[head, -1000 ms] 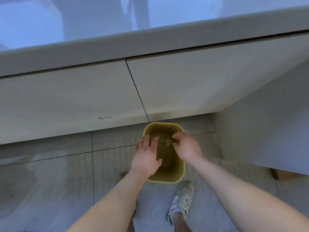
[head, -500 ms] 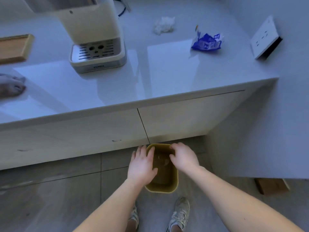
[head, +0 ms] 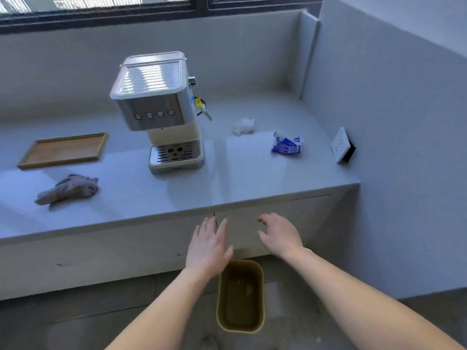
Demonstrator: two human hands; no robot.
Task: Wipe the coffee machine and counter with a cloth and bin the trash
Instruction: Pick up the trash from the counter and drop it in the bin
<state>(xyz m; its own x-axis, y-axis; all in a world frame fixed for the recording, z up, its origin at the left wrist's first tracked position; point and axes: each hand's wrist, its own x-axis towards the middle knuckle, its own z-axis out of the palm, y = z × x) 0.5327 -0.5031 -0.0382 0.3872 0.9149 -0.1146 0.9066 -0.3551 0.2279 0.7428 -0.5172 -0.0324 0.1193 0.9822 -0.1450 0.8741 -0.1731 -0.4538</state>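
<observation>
A silver and cream coffee machine (head: 161, 112) stands on the pale counter (head: 252, 178). A crumpled grey cloth (head: 68, 189) lies near the counter's front left. A white tissue wad (head: 243, 126) and a crushed blue wrapper (head: 286, 145) lie right of the machine. An olive bin (head: 240, 296) sits on the floor below the counter edge, with small scraps inside. My left hand (head: 208, 245) hovers above the bin's left side, fingers straight, holding nothing. My right hand (head: 280, 234) hangs to its right with fingers loosely curled, also holding nothing.
A wooden tray (head: 64, 150) lies at the counter's left, behind the cloth. A white wall socket (head: 342, 145) sticks out of the right wall, which closes off the counter's end. A window runs along the back.
Both hands have lifted off the bin's rim and risen in front of the cabinet. The view has tilted up, bringing the whole counter and coffee machine into sight.
</observation>
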